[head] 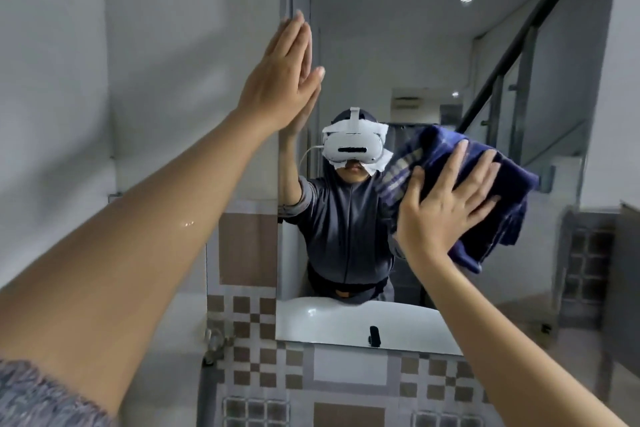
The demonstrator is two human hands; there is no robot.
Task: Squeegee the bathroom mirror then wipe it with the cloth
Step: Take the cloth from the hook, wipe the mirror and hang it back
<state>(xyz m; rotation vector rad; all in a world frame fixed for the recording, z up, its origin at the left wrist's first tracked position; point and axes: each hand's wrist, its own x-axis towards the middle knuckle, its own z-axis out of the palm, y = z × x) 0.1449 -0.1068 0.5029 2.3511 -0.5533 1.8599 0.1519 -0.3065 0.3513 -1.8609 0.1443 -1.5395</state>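
Observation:
The bathroom mirror (408,45) hangs on the wall straight ahead and reflects a person wearing a white headset. My left hand (280,76) lies flat with fingers together against the mirror's left edge, holding nothing. My right hand (446,208) has its fingers spread and presses a dark blue checked cloth (464,152) against the glass at the middle right. The cloth bunches around and above my fingers, with a corner hanging down to the right. No squeegee is in view.
Below the mirror runs a wall of brown and white checked tiles (256,329). A white basin and a black tap appear only as reflections at the mirror's lower edge. A plain grey wall (52,62) fills the left side.

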